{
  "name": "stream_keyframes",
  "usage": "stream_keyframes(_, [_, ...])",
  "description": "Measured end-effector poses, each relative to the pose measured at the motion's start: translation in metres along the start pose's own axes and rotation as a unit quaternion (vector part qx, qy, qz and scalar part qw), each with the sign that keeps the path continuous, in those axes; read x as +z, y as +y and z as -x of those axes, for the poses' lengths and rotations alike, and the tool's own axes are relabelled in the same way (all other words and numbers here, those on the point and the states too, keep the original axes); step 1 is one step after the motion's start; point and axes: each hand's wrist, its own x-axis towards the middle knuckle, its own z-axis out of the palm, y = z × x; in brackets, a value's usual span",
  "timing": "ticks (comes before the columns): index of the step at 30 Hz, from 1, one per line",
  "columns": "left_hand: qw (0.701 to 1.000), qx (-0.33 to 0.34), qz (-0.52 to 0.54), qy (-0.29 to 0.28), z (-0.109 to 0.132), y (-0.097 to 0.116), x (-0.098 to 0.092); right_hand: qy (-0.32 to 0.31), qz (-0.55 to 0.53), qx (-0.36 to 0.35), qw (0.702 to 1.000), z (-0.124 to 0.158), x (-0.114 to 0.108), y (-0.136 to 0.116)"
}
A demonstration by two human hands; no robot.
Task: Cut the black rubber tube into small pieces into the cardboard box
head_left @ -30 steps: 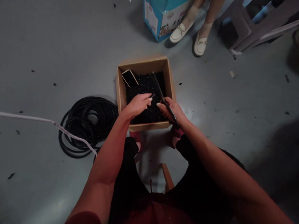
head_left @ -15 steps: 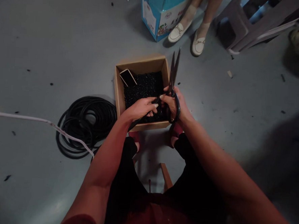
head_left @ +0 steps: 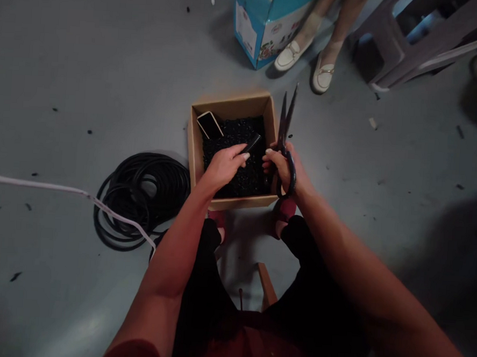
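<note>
My left hand [head_left: 226, 164] is closed over the box, with a short black ribbed strip [head_left: 252, 143] between thumb and fingers, its free end pointing up and right. My right hand [head_left: 286, 162] is wrapped round the handles of dark scissors [head_left: 285, 122]. Their blades point away from me and stand slightly apart, beyond the box's right wall. Below both hands, the cardboard box [head_left: 243, 203] holds many small black pieces [head_left: 235, 132]. A black rectangular object with a pale edge [head_left: 210, 125] leans in its far left corner.
A coil of black tubing [head_left: 140, 194] lies left of the box, with a pale cord [head_left: 32, 182] across it. Ahead are a blue carton [head_left: 250, 25], another person's white shoes [head_left: 323, 76] and a grey plastic stool [head_left: 387, 53]. Black scraps dot the floor.
My hands have moved apart; the right one with the scissors no longer meets the left. The ribbed end of the strip now shows beyond my left fingers. The whole view has shifted slightly.
</note>
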Motion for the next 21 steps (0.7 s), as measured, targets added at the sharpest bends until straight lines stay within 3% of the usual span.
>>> stream_keyframes(8, [1.0,-0.004,0.001,0.019,0.004,-0.014,-0.04,-0.122,0.2,-0.033,0.972,0.024,0.001,0.004])
stream_keyframes(13, [1.0,-0.009,-0.017,0.017,0.004,-0.012,-0.041,-0.159,0.23,-0.057,0.958,0.025,0.005,0.007])
stream_keyframes(21, [0.995,-0.008,-0.085,-0.051,0.009,-0.003,-0.041,-0.178,0.255,-0.06,0.949,0.022,0.007,0.012])
